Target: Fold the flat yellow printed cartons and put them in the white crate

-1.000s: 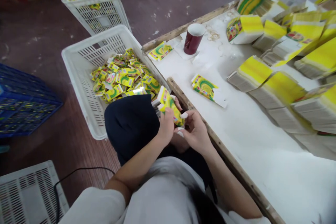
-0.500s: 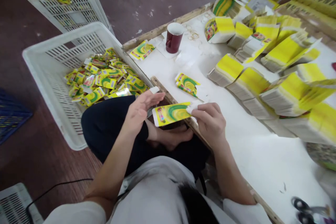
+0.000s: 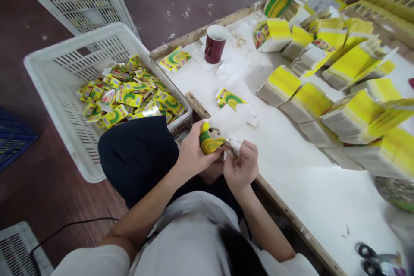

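In front of my lap, my left hand grips a small yellow-and-green cardboard carton, thumb below and fingers on its far side. The carton is bowed, and its pale inner side shows with a cut-out edge. My right hand is closed at the carton's right end, its fingers curled at the flap. White wrapping covers fingertips of the right hand. Just beyond, on the white table top, lies another yellow-green carton, partly behind a white flap.
A white plastic crate full of small cartons stands left of my knee, with another filled crate behind. A maroon mug stands on the table. Stacks of flat yellow cartons fill the right side. Scissors lie at lower right.
My left hand, open beside the flat carton before, has closed on it. The carton has gone from flat to bowed. My right hand has moved left and lower with its end.
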The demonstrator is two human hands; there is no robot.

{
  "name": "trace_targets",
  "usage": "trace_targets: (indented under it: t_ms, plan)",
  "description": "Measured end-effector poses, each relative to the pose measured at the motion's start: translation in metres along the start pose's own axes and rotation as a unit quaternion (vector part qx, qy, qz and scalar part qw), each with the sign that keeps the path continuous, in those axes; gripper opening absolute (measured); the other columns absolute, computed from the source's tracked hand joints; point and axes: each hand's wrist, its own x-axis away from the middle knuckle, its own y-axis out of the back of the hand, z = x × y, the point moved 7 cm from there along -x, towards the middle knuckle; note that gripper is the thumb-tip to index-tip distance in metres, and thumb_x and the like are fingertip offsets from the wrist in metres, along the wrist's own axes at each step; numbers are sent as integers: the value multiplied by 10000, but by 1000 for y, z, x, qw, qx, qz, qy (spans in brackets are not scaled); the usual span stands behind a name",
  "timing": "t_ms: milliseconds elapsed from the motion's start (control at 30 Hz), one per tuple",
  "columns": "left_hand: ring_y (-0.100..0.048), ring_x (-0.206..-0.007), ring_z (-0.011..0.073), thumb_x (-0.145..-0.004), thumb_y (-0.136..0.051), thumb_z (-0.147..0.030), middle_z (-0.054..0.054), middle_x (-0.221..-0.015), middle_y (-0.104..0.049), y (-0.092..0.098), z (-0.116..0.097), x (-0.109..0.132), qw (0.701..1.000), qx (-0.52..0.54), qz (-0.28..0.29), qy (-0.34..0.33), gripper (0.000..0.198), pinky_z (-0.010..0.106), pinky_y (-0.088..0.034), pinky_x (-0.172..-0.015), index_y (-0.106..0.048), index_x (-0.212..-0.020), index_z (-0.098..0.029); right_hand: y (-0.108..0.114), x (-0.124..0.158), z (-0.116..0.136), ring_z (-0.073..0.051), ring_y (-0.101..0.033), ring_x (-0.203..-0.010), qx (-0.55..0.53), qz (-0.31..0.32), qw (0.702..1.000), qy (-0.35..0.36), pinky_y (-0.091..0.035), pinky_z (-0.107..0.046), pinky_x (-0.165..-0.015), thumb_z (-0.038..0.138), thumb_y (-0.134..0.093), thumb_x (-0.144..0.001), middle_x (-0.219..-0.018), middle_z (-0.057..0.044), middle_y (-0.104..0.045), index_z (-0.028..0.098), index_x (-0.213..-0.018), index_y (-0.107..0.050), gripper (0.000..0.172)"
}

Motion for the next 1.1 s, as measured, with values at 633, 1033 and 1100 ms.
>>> trace_targets:
  t_ms: [633,1033,1100]
  plan:
    - [-692,-1081,279,-780,-753,-408,107,-1215,-648,-4,-16,15,989,-17,64,-134,758,373,-570,-901,-356,-1402,-235,-57,13,-36,-296,-737,-788,-413,212,722,-512,-613,-428,-728,706,-550,-830,-678,-59,-722,230,-824,-681,494]
    - [-701,-948,230,-777,-740,-317,57,-1104,-628,-13,-21,16,986,-51,52,-153,648,331,-568,-795,-390,-1319,-255,-31,5,-33,-287,-716,-1045,-328,163,854,-369,-568,-481,-966,666,-511,-913,-996,-77,-765,258,-1163,-678,506]
    - [-699,-908,226,-779,-717,-305,50,-1078,-616,-14,-22,17,983,-60,47,-167,566,334,-562,-771,-404,-1248,-258,-32,-1,-29,-281,-730,-995,-286,202,874,-336,-589,-477,-927,568,-466,-966,-922,-66,-771,265,-1141,-703,424]
